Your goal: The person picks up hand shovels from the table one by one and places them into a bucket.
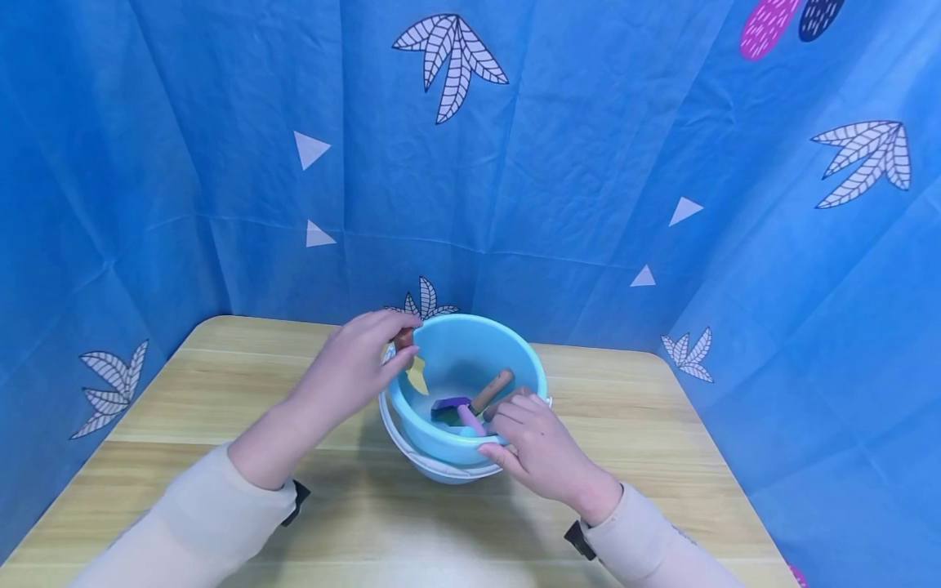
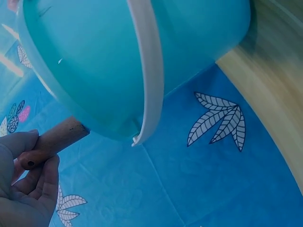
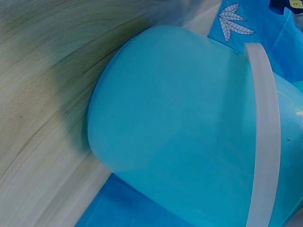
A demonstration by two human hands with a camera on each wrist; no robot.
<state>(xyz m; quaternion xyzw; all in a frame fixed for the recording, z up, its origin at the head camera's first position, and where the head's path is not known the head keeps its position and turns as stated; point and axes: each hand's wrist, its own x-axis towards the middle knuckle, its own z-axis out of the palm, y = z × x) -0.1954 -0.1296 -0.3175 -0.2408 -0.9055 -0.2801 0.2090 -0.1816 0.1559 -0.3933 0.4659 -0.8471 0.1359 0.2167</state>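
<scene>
A light blue bucket (image 1: 459,331) stands upright on the table, its white carry handle (image 1: 419,457) lowered round the near side. At the bucket's left rim my left hand (image 1: 360,355) pinches a short wooden handle (image 2: 59,141) with a hole near its end. Just below that hand, inside the rim, a yellow piece (image 1: 417,376) shows, seemingly the same tool's head. My right hand (image 1: 540,449) grips the near right rim, thumb outside, fingers over the edge. In the bucket lie a wooden-handled tool (image 1: 492,390), a purple piece (image 1: 450,403) and a lilac piece (image 1: 470,420); the right fingers partly cover another brown handle.
The wooden table (image 1: 243,384) has rounded far corners. A blue patterned curtain (image 1: 559,163) hangs close behind the bucket and along both sides. The right wrist view is mostly filled by the bucket's outer wall (image 3: 175,132).
</scene>
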